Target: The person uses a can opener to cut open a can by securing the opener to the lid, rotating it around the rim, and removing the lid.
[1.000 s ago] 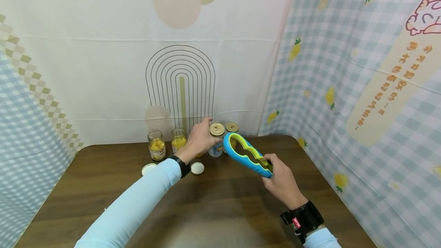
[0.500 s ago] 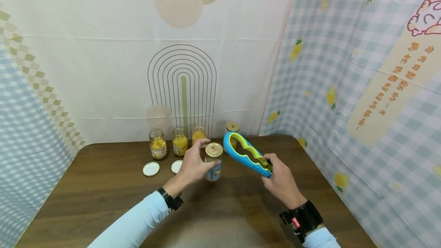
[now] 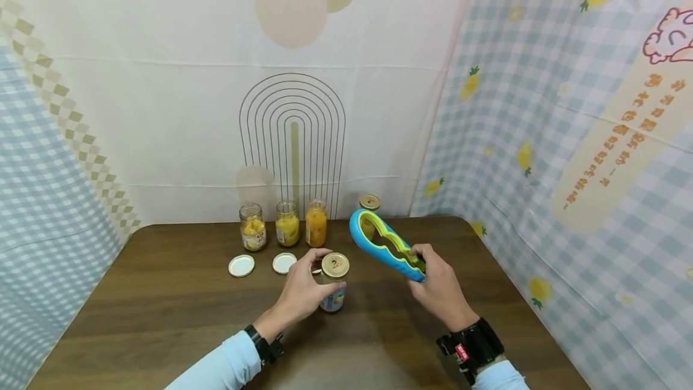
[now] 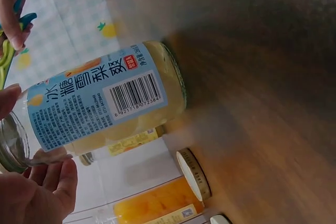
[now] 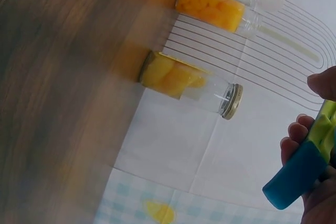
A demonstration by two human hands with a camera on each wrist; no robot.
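My left hand [image 3: 299, 287] grips a glass jar by its upper part, thumb and fingers on either side below the gold lid [image 3: 335, 265]. In the left wrist view the jar [image 4: 100, 98] shows a blue label with a barcode and pale fruit pieces inside, its base close to the tabletop. My right hand [image 3: 441, 287] holds a blue and lime-green jar opener [image 3: 387, 259] by one end, its scalloped loop pointing up and left above the table. The opener's far end overlaps a gold-lidded jar [image 5: 173, 77] of yellow fruit standing behind it.
Three lidless jars of fruit, one with orange pieces [image 3: 316, 227] and two with yellow [image 3: 287, 230], stand along the back of the brown table [image 3: 162, 300]. White-sided lids [image 3: 241, 265] lie before them, one partly hidden by my left hand. Curtains hang behind and to the right.
My left hand has brought the blue-labelled jar from the back row toward the front of the table. The right hand and jar opener have stayed nearly in place.
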